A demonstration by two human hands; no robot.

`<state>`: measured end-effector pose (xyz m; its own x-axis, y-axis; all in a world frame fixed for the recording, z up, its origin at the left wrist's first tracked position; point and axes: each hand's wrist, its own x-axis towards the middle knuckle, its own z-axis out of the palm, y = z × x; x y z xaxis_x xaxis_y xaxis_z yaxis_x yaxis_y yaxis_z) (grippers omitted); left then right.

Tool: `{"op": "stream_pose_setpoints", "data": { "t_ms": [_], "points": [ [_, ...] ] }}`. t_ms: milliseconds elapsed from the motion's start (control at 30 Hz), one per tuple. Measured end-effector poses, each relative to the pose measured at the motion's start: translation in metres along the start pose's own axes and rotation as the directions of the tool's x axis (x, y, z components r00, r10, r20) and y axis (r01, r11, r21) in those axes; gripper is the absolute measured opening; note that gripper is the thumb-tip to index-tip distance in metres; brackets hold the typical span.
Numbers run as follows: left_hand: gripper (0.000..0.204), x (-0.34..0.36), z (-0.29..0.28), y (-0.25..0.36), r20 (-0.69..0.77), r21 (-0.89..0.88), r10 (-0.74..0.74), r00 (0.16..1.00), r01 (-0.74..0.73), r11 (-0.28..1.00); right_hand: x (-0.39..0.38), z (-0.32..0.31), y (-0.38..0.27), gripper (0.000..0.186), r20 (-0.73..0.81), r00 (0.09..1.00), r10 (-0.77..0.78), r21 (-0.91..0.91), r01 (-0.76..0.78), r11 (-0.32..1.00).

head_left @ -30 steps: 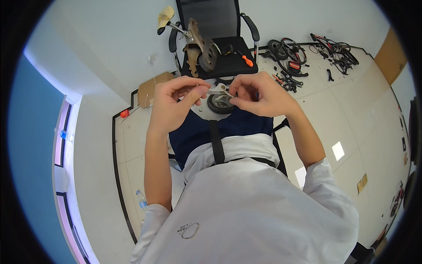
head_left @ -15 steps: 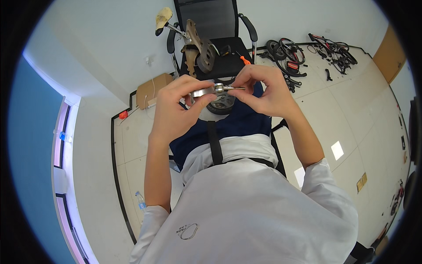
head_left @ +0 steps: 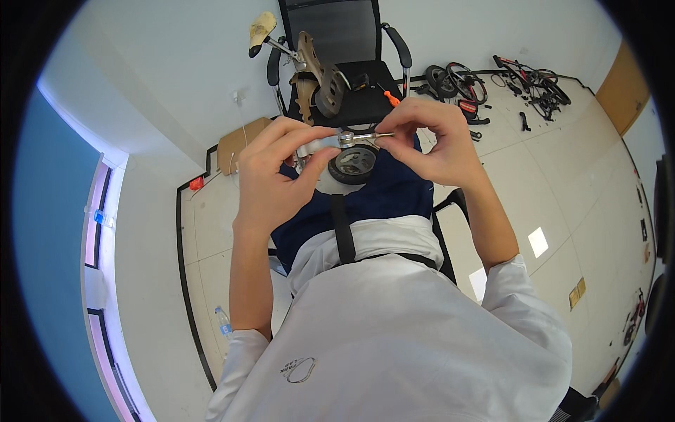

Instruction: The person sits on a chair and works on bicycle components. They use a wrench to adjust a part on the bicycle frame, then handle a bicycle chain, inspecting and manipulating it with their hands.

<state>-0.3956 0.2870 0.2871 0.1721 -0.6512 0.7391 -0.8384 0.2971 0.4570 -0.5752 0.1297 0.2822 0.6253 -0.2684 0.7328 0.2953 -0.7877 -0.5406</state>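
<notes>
In front of my lap I hold up a silver quick-release lever [head_left: 345, 140] with a round pivot and a thin metal rod [head_left: 366, 136] running to the right. My left hand [head_left: 275, 167] is closed, thumb and fingers pinching the lever's curved, shiny body. My right hand [head_left: 437, 146] pinches the far end of the rod, which pokes out slightly beyond the fingertips. Part of the lever is hidden behind my left fingers. Below and beyond the lever, a small wheel [head_left: 354, 162] with a black tyre shows between my knees.
A black office chair [head_left: 376, 88] faces me, bearing a bike frame part with a pale saddle [head_left: 262, 29] and an orange-handled screwdriver [head_left: 391, 99]. Bicycle wheels [head_left: 457, 81] and a dismantled bicycle [head_left: 538, 84] lie along the back wall. A cardboard box [head_left: 235, 144] stands at the left.
My right hand has shifted slightly right along the rod, and more of the rod shows between my hands. My left hand has moved a little left with the lever.
</notes>
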Motion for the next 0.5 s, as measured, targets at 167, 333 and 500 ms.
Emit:
{"op": "stream_pose_setpoints", "data": {
  "t_ms": [167,333,500],
  "points": [
    [0.020,0.000,0.004,-0.001,0.001,-0.019,0.038,0.999,-0.037,0.999,-0.002,-0.001,-0.003,0.013,0.015,1.000,0.021,0.025,-0.021,0.999],
    [0.020,-0.001,0.010,-0.001,0.037,-0.071,0.082,0.996,-0.079,0.994,-0.003,0.007,-0.003,0.013,0.049,0.999,0.011,0.058,-0.013,0.998],
    [0.019,-0.001,0.009,-0.002,0.034,-0.062,0.056,0.998,-0.053,0.997,-0.005,0.005,-0.006,0.010,0.031,0.999,0.028,0.068,-0.030,0.997]
  ]
}}
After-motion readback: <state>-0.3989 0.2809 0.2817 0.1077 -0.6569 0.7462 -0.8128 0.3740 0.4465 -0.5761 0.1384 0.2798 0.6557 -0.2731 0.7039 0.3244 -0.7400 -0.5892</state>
